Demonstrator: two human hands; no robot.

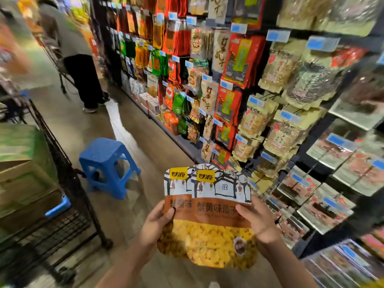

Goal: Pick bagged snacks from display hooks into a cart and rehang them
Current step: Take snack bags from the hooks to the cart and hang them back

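At six o'clock in the view, two overlapped snack bags [207, 215] are pinched by the left hand [155, 223] and right hand [259, 221], thumbs pressed on their fronts. The bags could slide apart and one could drop, since only edge pinches hold them, with the cart [68, 183] off at nine o'clock and the display hooks [268, 161] at two.

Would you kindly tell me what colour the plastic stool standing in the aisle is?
The stool is blue, seen clearly in the head view.

2 orange-yellow snack bags [209, 217], overlapped, upright, mid-air.
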